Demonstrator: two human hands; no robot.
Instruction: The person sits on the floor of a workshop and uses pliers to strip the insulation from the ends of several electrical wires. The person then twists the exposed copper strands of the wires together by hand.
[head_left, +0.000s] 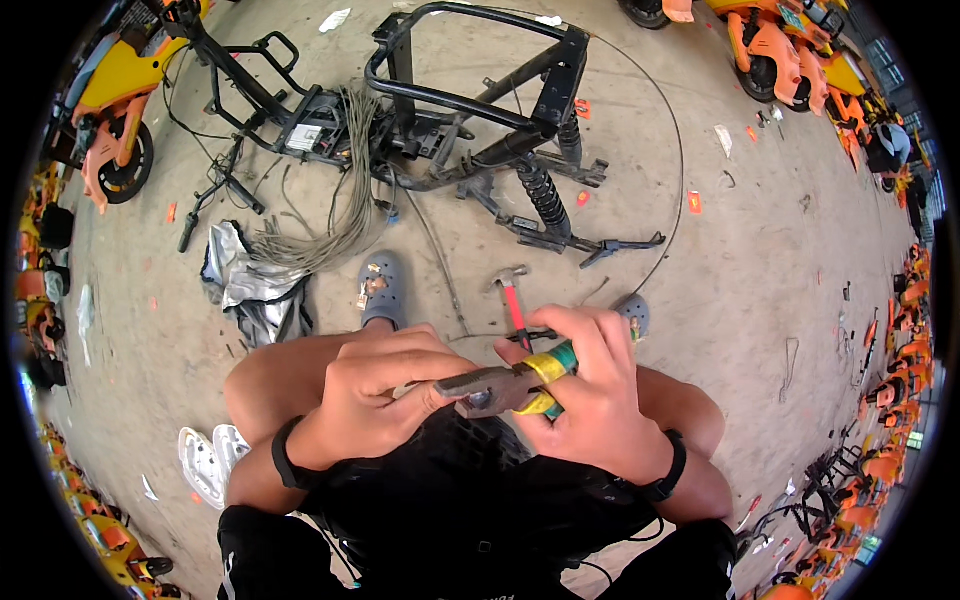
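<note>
In front of my lap, my right hand [597, 400] grips a pair of pliers [490, 392] by its green-and-yellow handles. The worn metal jaws point left toward my left hand [385, 392]. My left hand's fingers are pinched together right at the jaw tips; whatever they hold there is too small or hidden to make out. Just beyond my hands, a claw hammer [513, 305] with a red and black handle lies on the floor between my feet.
A stripped black scooter frame [470, 100] lies ahead, with a bundle of grey cables [350, 200] draped over it. Silver-and-black cloth [245, 285] sits left of my foot. A long thin cable [682, 160] curves across the right side. Orange and yellow scooters [115, 130] line the edges.
</note>
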